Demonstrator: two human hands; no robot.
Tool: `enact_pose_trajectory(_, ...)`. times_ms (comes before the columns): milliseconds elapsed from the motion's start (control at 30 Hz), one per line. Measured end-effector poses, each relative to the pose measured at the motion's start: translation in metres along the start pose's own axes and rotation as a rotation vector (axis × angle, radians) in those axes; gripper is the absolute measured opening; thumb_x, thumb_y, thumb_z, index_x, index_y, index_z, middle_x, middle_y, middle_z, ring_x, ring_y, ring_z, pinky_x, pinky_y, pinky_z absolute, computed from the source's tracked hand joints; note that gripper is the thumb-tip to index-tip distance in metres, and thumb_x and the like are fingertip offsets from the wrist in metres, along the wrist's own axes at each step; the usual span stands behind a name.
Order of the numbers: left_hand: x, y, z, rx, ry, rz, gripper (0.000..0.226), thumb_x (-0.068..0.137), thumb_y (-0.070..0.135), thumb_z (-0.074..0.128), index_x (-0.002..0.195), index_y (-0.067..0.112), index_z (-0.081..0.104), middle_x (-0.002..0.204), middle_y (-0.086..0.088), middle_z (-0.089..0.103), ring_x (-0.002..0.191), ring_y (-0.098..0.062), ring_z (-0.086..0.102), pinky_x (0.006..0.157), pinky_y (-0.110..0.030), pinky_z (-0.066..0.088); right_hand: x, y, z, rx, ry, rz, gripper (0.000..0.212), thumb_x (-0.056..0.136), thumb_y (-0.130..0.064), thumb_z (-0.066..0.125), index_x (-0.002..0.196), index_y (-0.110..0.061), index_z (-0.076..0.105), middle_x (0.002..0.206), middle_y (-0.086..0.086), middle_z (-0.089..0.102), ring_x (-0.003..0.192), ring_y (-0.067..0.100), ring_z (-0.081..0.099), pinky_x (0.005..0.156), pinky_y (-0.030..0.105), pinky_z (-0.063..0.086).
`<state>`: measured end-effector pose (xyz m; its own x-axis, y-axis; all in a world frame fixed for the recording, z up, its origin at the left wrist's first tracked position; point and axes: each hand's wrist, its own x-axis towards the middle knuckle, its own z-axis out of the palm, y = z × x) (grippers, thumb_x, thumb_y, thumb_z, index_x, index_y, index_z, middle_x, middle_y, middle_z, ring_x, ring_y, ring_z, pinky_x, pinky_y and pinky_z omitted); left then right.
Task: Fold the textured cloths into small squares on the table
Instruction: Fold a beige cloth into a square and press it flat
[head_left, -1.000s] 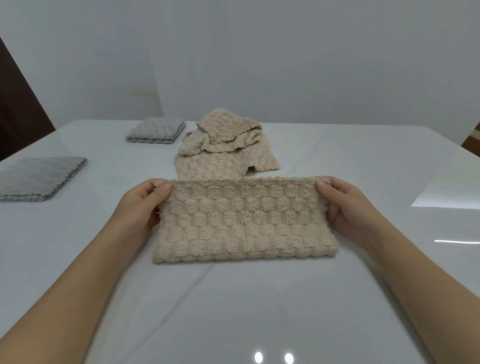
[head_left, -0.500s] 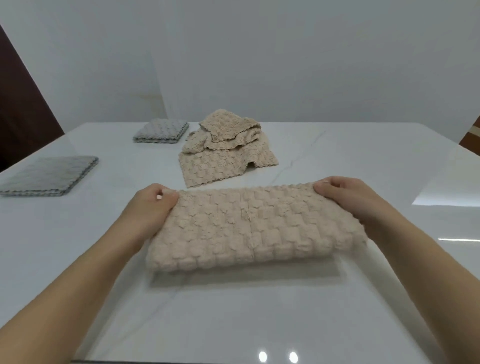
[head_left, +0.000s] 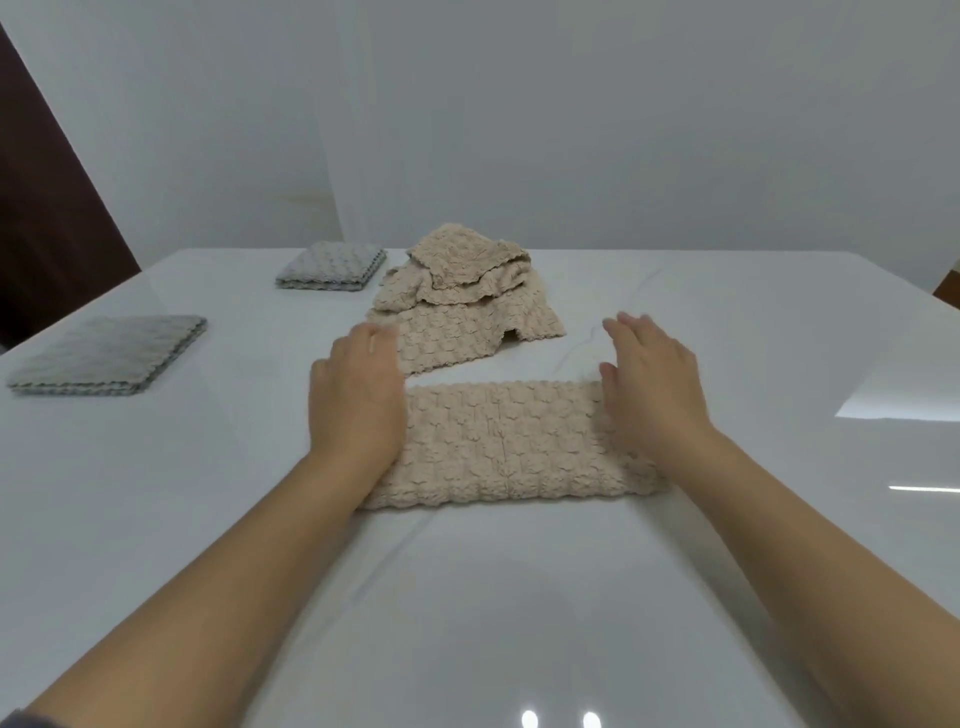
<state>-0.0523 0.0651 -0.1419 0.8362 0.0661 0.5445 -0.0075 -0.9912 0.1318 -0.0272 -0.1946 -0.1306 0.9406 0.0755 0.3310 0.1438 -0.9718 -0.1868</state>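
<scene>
A beige textured cloth (head_left: 506, 444), folded into a long strip, lies flat on the white table (head_left: 493, 597) in front of me. My left hand (head_left: 356, 397) lies flat with straight fingers on the strip's left end. My right hand (head_left: 652, 387) lies flat on its right end, fingers straight and reaching past the far edge. Both hands hide the strip's ends. Behind it sits a loose pile of unfolded beige cloths (head_left: 465, 296).
Two stacks of folded grey cloths lie on the left: a near stack (head_left: 106, 353) by the table's left edge and a far stack (head_left: 332, 265). A dark door or panel (head_left: 47, 208) stands at far left. A bright window reflection marks the table at right.
The strip was held up by its far corners half a second ago. It now lies flat on the table, and both hands have let go and flattened onto its ends.
</scene>
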Motion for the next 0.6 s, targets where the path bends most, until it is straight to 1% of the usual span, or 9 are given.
enact_pose_trajectory(33, 0.0, 0.013, -0.005, -0.048, 0.015, 0.066, 0.047, 0.091, 0.007, 0.053, 0.137, 0.006, 0.046, 0.138, -0.014, 0.049, 0.123, -0.032, 0.047, 0.099, -0.044, 0.037, -0.002, -0.009, -0.004, 0.038, -0.043, -0.051, 0.052, 0.103, -0.019, 0.035, 0.153, -0.013, 0.02, 0.161, 0.003, 0.016, 0.149, 0.021, 0.009, 0.119, 0.043, 0.009)
enact_pose_trajectory(67, -0.002, 0.027, -0.008, -0.095, -0.029, 0.121, 0.046, 0.094, 0.009, 0.047, 0.14, 0.006, 0.042, 0.144, -0.013, 0.045, 0.13, -0.03, 0.041, 0.107, -0.044, 0.031, -0.005, -0.02, -0.004, 0.067, -0.119, -0.109, 0.053, 0.104, -0.021, 0.03, 0.154, -0.012, 0.014, 0.163, 0.003, 0.008, 0.15, 0.021, 0.001, 0.12, 0.045, 0.004)
enact_pose_trajectory(133, -0.011, 0.052, -0.003, -0.159, -0.249, 0.166, 0.049, 0.102, 0.022, 0.03, 0.149, 0.008, 0.026, 0.157, -0.008, 0.025, 0.145, -0.023, 0.019, 0.119, -0.042, 0.013, -0.015, -0.036, 0.007, 0.077, -0.306, -0.191, 0.056, 0.105, -0.03, 0.022, 0.155, -0.012, 0.007, 0.163, 0.002, -0.002, 0.15, 0.022, -0.006, 0.12, 0.049, 0.0)
enact_pose_trajectory(167, -0.016, 0.059, 0.003, -0.155, -0.386, 0.162, 0.052, 0.104, 0.028, 0.023, 0.152, 0.01, 0.017, 0.161, -0.005, 0.013, 0.148, -0.018, 0.008, 0.12, -0.042, 0.005, -0.02, -0.04, 0.015, 0.053, -0.383, -0.198, 0.057, 0.104, -0.035, 0.019, 0.155, -0.013, 0.004, 0.163, 0.002, -0.006, 0.15, 0.022, -0.008, 0.12, 0.051, -0.001)
enact_pose_trajectory(200, -0.02, 0.061, 0.01, -0.132, -0.504, 0.15, 0.055, 0.104, 0.032, 0.018, 0.154, 0.012, 0.011, 0.162, -0.003, 0.004, 0.149, -0.016, 0.0, 0.121, -0.041, 0.0, -0.023, -0.04, 0.023, 0.021, -0.43, -0.188, 0.059, 0.104, -0.039, 0.016, 0.155, -0.014, 0.002, 0.163, 0.0, -0.008, 0.149, 0.021, -0.011, 0.119, 0.051, -0.003)
enact_pose_trajectory(233, -0.024, 0.06, 0.017, -0.11, -0.575, 0.143, 0.056, 0.104, 0.035, 0.015, 0.154, 0.013, 0.006, 0.163, -0.001, -0.001, 0.149, -0.014, -0.004, 0.12, -0.041, -0.003, -0.025, -0.038, 0.028, -0.005, -0.448, -0.172, 0.06, 0.103, -0.041, 0.014, 0.156, -0.016, 0.0, 0.163, -0.001, -0.01, 0.149, 0.02, -0.012, 0.119, 0.051, -0.004)
enact_pose_trajectory(300, -0.026, 0.054, 0.023, -0.086, -0.604, 0.136, 0.057, 0.103, 0.039, 0.013, 0.155, 0.016, 0.002, 0.162, 0.001, -0.005, 0.148, -0.012, -0.007, 0.12, -0.04, -0.006, -0.025, -0.034, 0.034, -0.024, -0.44, -0.159, 0.06, 0.103, -0.044, 0.013, 0.156, -0.019, 0.0, 0.163, -0.003, -0.009, 0.149, 0.019, -0.013, 0.119, 0.05, -0.006)
enact_pose_trajectory(400, -0.026, 0.039, 0.021, -0.07, -0.592, 0.091, 0.06, 0.102, 0.044, 0.011, 0.155, 0.018, 0.0, 0.162, 0.003, -0.008, 0.148, -0.013, -0.009, 0.12, -0.041, -0.006, -0.026, -0.034, 0.032, 0.0, -0.421, -0.153, 0.061, 0.102, -0.045, 0.014, 0.156, -0.02, 0.001, 0.163, -0.005, -0.008, 0.149, 0.018, -0.012, 0.119, 0.05, -0.008)
enact_pose_trajectory(600, -0.026, -0.001, 0.016, -0.044, -0.597, -0.048, 0.061, 0.102, 0.042, 0.012, 0.154, 0.015, -0.002, 0.162, -0.001, -0.009, 0.148, -0.017, -0.009, 0.12, -0.041, -0.004, -0.027, -0.034, 0.03, 0.001, -0.445, -0.155, 0.061, 0.102, -0.046, 0.013, 0.156, -0.021, -0.001, 0.163, -0.005, -0.009, 0.149, 0.018, -0.012, 0.119, 0.05, -0.008)
